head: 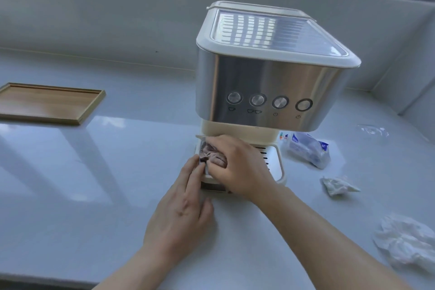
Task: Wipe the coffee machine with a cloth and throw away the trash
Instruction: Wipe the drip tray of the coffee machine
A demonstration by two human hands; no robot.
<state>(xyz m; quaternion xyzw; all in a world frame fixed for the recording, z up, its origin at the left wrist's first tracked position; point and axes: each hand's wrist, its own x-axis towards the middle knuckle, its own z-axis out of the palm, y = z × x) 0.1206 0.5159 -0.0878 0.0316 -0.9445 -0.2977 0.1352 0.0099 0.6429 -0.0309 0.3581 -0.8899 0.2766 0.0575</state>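
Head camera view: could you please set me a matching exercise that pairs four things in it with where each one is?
Things:
1. wooden tray
2. cloth
3. crumpled white tissue
4. round buttons

Places:
a. on the steel front of the coffee machine
b. on the counter, right of the machine
c. on the counter, left of the machine
d. under the right hand, on the drip tray

Pairs: 1-c, 2-d, 3-b, 4-a.

The counter (106, 195) holds the coffee machine (266, 82), a tray (47, 103) left of it and tissues (336, 186) (crumpled) right of it.
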